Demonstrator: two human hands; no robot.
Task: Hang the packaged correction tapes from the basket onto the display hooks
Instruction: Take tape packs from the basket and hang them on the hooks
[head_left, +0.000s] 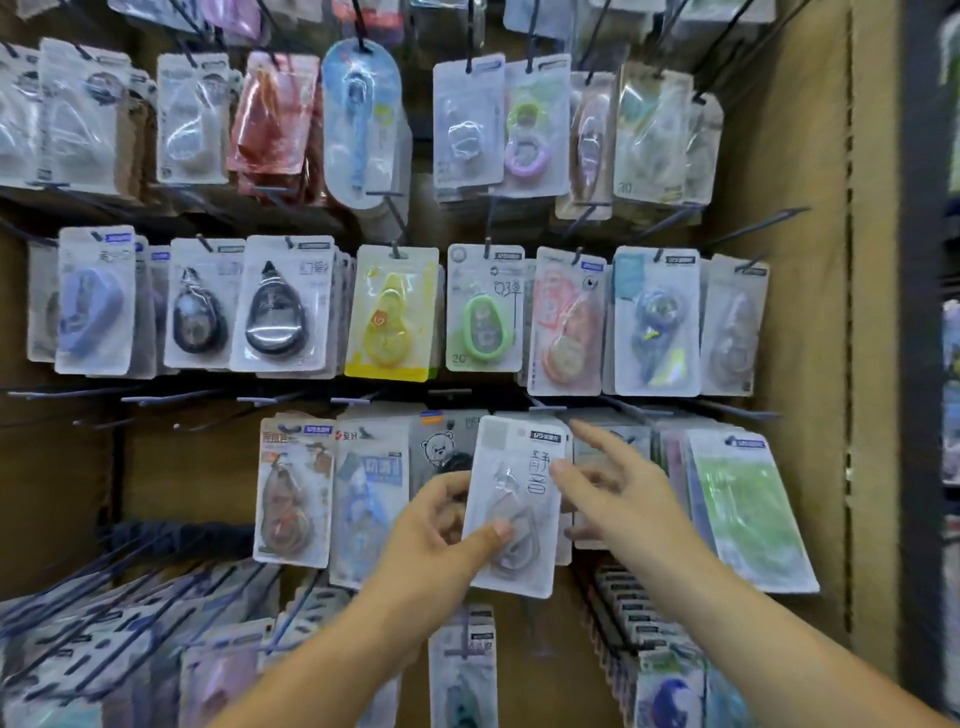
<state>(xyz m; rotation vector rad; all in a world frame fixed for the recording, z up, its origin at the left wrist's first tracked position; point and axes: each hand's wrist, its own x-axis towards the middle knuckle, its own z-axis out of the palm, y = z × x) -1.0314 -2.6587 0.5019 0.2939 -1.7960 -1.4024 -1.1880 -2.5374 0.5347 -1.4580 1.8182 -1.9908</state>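
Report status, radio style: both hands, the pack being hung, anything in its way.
Left hand grips white pack at lower left, thumb on front. Right hand at its right edge, index finger raised; grip unclear. Hung packs crowd close behind.

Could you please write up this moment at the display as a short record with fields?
Held item: white card blister pack with a clear correction tape, tilted, apparently not yet hooked
Left hand: grips the pack's lower left, thumb on the front
Right hand: thumb touches the pack's right edge, index finger stretched upward
Display: brown board with dark wire hooks, most carrying packaged tapes
Basket: not in view
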